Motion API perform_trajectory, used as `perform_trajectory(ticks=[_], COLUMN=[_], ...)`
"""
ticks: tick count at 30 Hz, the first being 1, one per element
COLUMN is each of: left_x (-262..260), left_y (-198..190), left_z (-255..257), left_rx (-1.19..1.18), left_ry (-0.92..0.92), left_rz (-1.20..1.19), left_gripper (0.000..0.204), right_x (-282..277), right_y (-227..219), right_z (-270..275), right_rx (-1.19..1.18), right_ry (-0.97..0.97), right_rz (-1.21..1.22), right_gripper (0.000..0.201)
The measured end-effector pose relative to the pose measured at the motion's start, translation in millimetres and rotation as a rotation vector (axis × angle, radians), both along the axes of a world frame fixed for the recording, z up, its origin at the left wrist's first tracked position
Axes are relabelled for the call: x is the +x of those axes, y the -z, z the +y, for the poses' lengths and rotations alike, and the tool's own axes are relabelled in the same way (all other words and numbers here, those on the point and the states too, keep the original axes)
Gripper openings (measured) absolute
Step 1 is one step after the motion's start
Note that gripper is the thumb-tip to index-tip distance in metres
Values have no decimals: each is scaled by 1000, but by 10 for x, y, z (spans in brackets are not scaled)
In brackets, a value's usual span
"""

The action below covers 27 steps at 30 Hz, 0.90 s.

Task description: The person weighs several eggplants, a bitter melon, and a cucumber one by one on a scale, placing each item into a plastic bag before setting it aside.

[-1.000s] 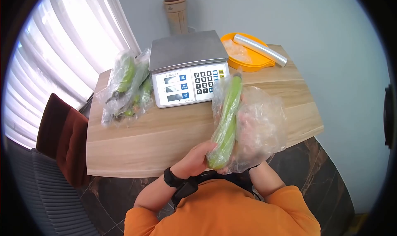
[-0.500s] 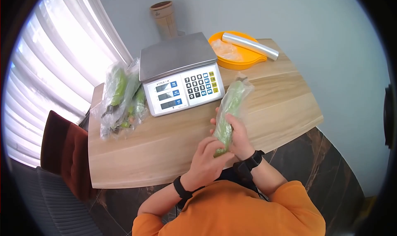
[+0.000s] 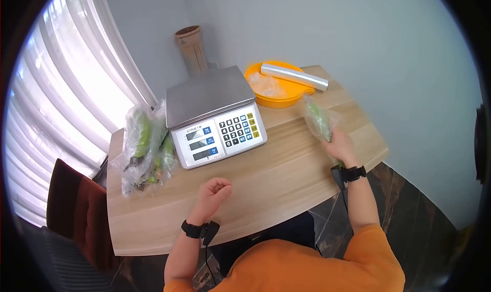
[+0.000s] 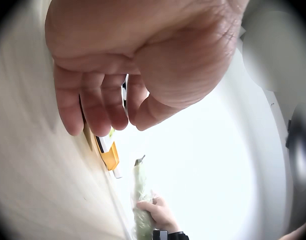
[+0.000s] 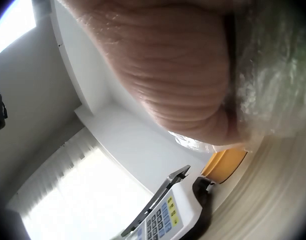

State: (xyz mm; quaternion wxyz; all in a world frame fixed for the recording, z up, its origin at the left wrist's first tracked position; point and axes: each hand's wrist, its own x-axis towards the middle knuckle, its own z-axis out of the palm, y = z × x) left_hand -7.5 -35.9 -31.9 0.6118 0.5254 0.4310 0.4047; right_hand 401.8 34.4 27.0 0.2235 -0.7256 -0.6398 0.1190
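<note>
My right hand (image 3: 340, 146) grips a long, pale green vegetable (image 3: 319, 119) wrapped in clear plastic, over the right side of the table. The left wrist view shows the wrapped vegetable (image 4: 142, 187) upright with a dark stem tip at the top, the right hand (image 4: 160, 214) around its lower part. Close up in the right wrist view, the plastic wrap (image 5: 273, 85) lies against the palm. My left hand (image 3: 214, 193) is held over the front of the table with fingers loosely curled, and nothing is in it. It is nearest to the scale (image 3: 217, 133).
Several green vegetables in clear plastic bags (image 3: 143, 138) lie left of the scale. Behind it on the right, an orange tray (image 3: 276, 102) holds crumpled clear plastic (image 3: 266, 85) and a roll of plastic film (image 3: 294, 76). A red-brown chair (image 3: 76, 210) stands left of the table (image 3: 276, 189).
A loose plastic bag around the vegetable has become a snug wrap. Both hands were on it at the body's front; the left has let go and moved left, the right has carried it right.
</note>
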Motion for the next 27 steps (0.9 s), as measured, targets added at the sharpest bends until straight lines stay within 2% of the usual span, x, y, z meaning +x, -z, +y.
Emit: perform_trajectory(ticks=[1,6,9,13,16,19,22,25,26,27], left_x=[-19,-98,-150,-225,-213,-219,-238,-246,-250,-252], left_y=[-7,86,109,156,141,177,234,244,248,249], left_z=[42,155,159,160,126,145,164,171,173,182], left_rx=[-11,-136,-167,-201,-227,-226,-226,-231,-230,-228], left_ry=[19,29,-1,-25,-58,-62,-58,-51,-57,-60], left_rz=[9,-125,-182,-290,-330,-373,-407,-435,-436,-436], left_gripper=[10,11,11,11,11,9,12,12,11,11], right_x=[121,546,717,634,629,581,447,103,-80,-234], right_y=[-14,-16,258,461,475,417,462,503,459,433], right_z=[69,248,424,371,393,366,308,247,228,228], right_rx=[-50,-124,-134,-84,-97,-110,188,516,559,546], right_ry=[79,101,153,176,147,161,155,-93,-205,-265], right_rz=[-66,-285,-376,-469,-437,-537,-610,-549,-434,-385], right_gripper=[59,59,59,60,61,62,62,53,38,36])
